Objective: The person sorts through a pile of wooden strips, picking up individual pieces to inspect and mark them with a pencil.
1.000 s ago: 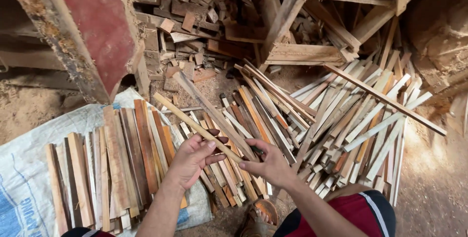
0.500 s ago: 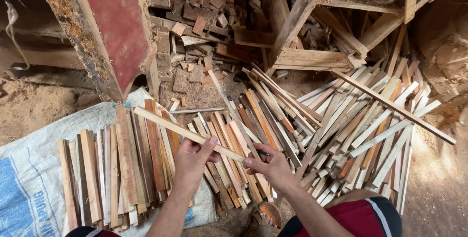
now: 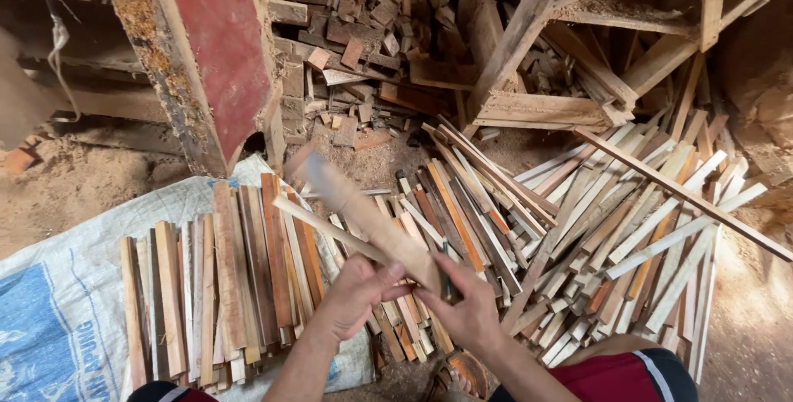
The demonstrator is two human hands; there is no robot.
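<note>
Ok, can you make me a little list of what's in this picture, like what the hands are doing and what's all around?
left hand: grips a thin pale stick near its lower end
right hand: holds a wider wood slat, blurred, pointing up and left
neat stack: flat slats side by side on a white woven sack
loose pile: many slats lying criss-cross, right of the hands
behind: small wood offcuts and a red-painted post
ground: sawdust
</note>
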